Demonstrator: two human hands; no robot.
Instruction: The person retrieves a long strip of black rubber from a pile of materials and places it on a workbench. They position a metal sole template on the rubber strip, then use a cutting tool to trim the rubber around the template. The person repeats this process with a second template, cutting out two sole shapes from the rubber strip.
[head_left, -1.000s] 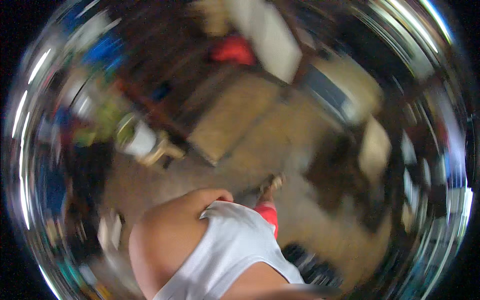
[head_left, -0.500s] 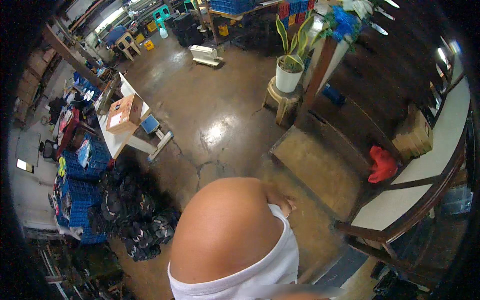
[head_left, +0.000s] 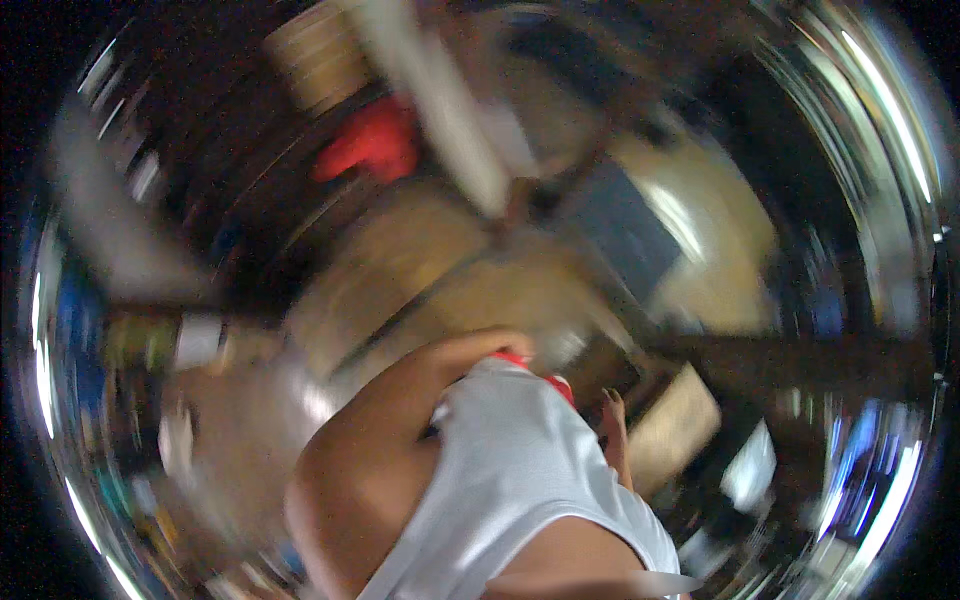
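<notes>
The view is smeared by motion. My left arm is bent across my white sleeveless shirt point(head_left: 510, 430), and my left hand point(head_left: 513, 345) is at the waist, beside a strip of red cloth point(head_left: 560, 387) below the shirt's hem. Its fingers are too blurred to read, and I make out nothing held. To the right of the shirt a part of my right hand point(head_left: 614, 425) hangs low at my side; whether its fingers are apart or closed does not show.
Ahead lies a brown floor point(head_left: 400, 250) crossed by a dark edge. A red bundle point(head_left: 370, 140) sits at the upper left near a cardboard box point(head_left: 318, 55). A pale panel point(head_left: 440, 100) stands beside them. Another box-like tan shape point(head_left: 675, 420) is at the right.
The view has swung sharply to the right. The red bundle and box have shifted from the right side to the upper left. The shirt front and both hands now show.
</notes>
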